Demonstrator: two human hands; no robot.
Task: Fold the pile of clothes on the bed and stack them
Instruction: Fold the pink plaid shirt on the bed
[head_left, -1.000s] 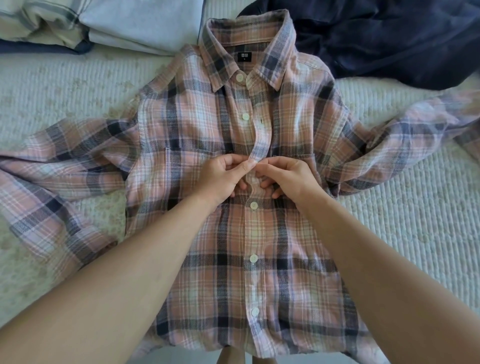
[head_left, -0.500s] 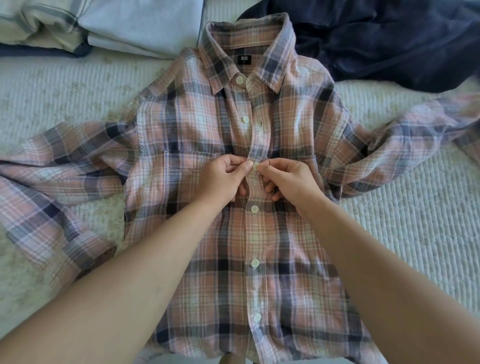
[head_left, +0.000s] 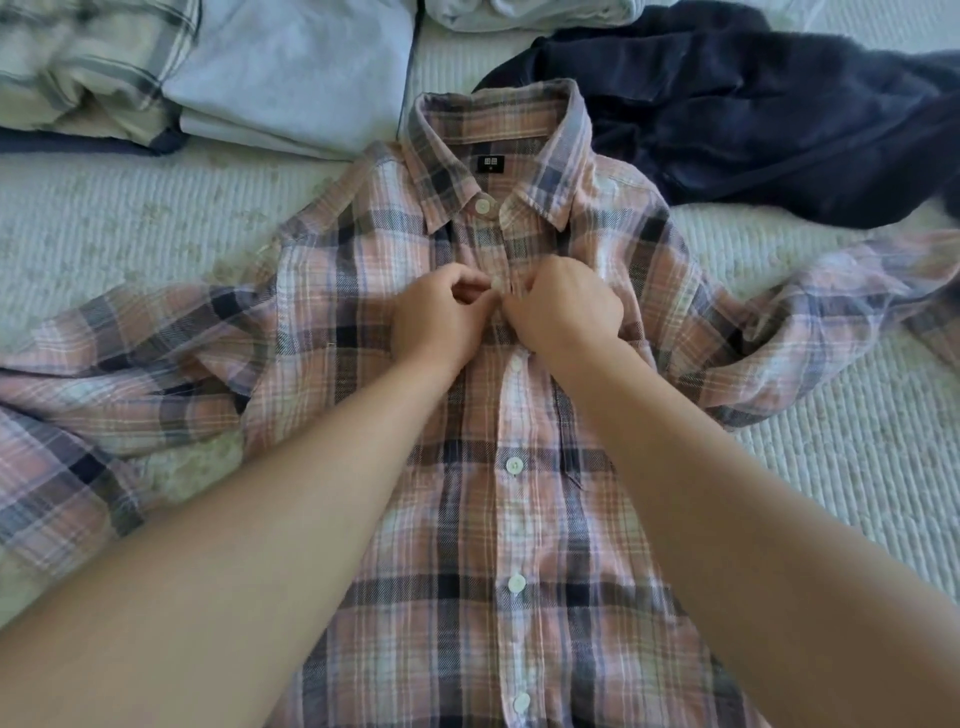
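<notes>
Now the pink plaid shirt (head_left: 519, 493) lies face up across the middle of the bed (head_left: 857, 467), collar at the far end, hem at the near edge, its sleeves spread out to the left and right. Both hands meet on the button placket just below the collar. The left hand (head_left: 441, 319) has its fingers (head_left: 470, 286) curled in, pinching the placket edge at a white button (head_left: 497, 283). The right hand (head_left: 569, 306) is curled the same way, pinching the opposite edge of the placket right beside it, knuckles up, so the two hands almost touch. Nearer than the hands, four more white buttons run down the front and look fastened; the collar button beyond them is fastened too. At the far left sit folded clothes: a pale plaid piece (head_left: 88, 67) and, just right of it, a light blue-grey folded garment (head_left: 296, 73). At the far right, a dark navy garment (head_left: 779, 119) lies crumpled, partly behind the shirt's collar and shoulder.
</notes>
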